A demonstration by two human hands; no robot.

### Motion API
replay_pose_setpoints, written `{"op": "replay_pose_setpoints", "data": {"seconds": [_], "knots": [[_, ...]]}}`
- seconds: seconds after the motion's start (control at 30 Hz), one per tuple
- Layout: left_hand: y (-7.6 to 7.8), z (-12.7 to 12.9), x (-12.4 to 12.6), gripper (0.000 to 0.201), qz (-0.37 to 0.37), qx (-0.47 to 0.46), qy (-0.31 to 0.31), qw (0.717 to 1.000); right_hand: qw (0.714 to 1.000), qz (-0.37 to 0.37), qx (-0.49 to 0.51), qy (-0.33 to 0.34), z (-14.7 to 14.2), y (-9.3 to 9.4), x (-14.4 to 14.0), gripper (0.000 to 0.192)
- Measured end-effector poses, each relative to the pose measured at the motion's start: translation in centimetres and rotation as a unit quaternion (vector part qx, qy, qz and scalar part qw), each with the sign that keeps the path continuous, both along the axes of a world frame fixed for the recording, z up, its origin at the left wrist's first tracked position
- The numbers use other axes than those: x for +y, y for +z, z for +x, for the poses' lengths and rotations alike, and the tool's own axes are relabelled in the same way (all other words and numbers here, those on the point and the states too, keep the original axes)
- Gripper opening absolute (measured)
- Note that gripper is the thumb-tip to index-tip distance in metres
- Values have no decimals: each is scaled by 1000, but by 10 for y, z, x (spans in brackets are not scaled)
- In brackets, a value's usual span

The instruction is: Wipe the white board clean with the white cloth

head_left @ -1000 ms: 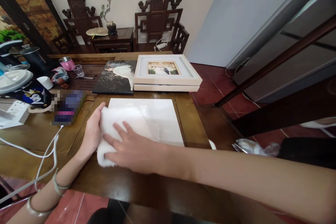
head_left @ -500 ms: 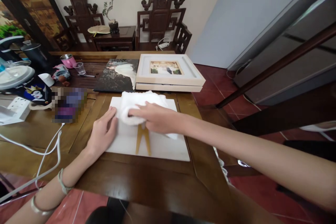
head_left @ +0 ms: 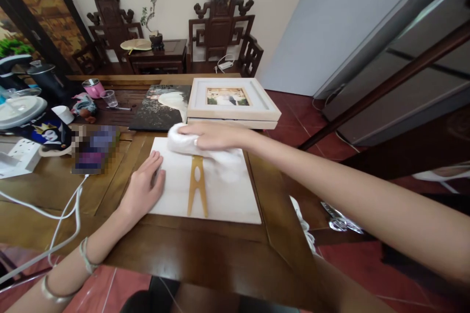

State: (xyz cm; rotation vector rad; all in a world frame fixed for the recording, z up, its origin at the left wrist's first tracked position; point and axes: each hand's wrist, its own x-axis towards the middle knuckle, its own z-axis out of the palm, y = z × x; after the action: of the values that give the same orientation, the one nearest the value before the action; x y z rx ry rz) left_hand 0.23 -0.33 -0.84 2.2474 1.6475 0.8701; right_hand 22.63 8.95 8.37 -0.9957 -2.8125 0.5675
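A flat white panel (head_left: 235,205) lies on the wooden table, with a tan, forked stand (head_left: 198,186) flat on it; it looks like the back of a picture frame. My right hand (head_left: 216,136) grips a bunched white cloth (head_left: 181,143) over the panel's far part. The cloth's trailing end is blurred and covers the stand's top. At the panel's left edge rests my left hand (head_left: 144,188), fingers stretched out and thumb apart, holding nothing.
Behind the panel are stacked pale wooden frames (head_left: 235,120) and a dark picture (head_left: 157,107). A pixelated phone-like object (head_left: 95,149) with a white cable (head_left: 79,200), a cup with a cartoon figure (head_left: 47,129) and a pink mug (head_left: 93,88) stand at left.
My right hand has moved the cloth away from me, toward the panel's far edge, uncovering more of the stand. My left hand stays at the left edge.
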Motion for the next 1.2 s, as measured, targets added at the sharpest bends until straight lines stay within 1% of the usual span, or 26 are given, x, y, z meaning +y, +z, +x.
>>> {"op": "replay_pose_setpoints", "data": {"seconds": [0.07, 0.13, 0.2, 0.27, 0.3, 0.37, 0.43, 0.5, 0.53, 0.6, 0.67, 0.73, 0.8, 0.9, 0.97, 1.03, 1.1, 1.2], "knots": [[-2, -1, 0, 46, 8, 3, -5, 1000, 999, -29, -1, -45, 31, -7, 3, 67], [-3, -1, 0, 46, 13, 8, -11, 1000, 995, -30, 9, -92, 60, -14, 1, 67], [-3, -1, 0, 47, 15, 16, -15, 1000, 992, -31, 14, -118, 79, -20, -12, 62], [-3, -1, -1, 46, 15, 23, -17, 999, 992, -35, 7, -119, 84, -26, -36, 56], [-3, -1, -1, 46, 15, 26, -17, 999, 994, -38, -1, -105, 82, -30, -51, 54], [-2, 0, -1, 46, 16, 30, -18, 999, 996, 11, -13, -87, 73, -37, -87, 54], [-2, 1, -1, 47, 12, 34, -18, 999, 999, 38, -17, -33, 65, -40, -121, 58], [-1, 2, -1, 48, 6, 40, -20, 999, 1000, 22, -18, 8, 61, -37, -147, 59], [-2, 3, -1, 48, 4, 44, -20, 999, 1000, 3, -19, 24, 61, -33, -155, 58], [-2, 4, -1, 48, 2, 54, -22, 998, 998, -32, -24, 40, 65, -22, -161, 54], [-2, 4, -1, 48, 2, 64, -23, 998, 998, -43, -35, 37, 69, -13, -155, 52], [-2, 5, -1, 48, 2, 69, -24, 997, 998, -33, -51, 20, 72, -10, -140, 54], [-2, 5, -1, 48, 1, 68, -25, 997, 997, -29, -73, -2, 74, -15, -118, 58], [-2, 4, 0, 47, -2, 63, -25, 998, 994, -41, -89, -38, 77, -27, -80, 64], [-2, 3, 0, 46, -1, 59, -26, 998, 995, -41, -81, -43, 78, -34, -57, 66], [-2, 3, 0, 46, -1, 57, -26, 998, 996, -43, -73, -35, 77, -37, -39, 68], [-1, 3, 0, 47, -3, 58, -24, 998, 995, -52, -78, -31, 76, -36, -31, 68], [0, 4, 0, 48, -5, 63, -21, 998, 993, -66, -92, -29, 74, -28, -40, 64]]}}
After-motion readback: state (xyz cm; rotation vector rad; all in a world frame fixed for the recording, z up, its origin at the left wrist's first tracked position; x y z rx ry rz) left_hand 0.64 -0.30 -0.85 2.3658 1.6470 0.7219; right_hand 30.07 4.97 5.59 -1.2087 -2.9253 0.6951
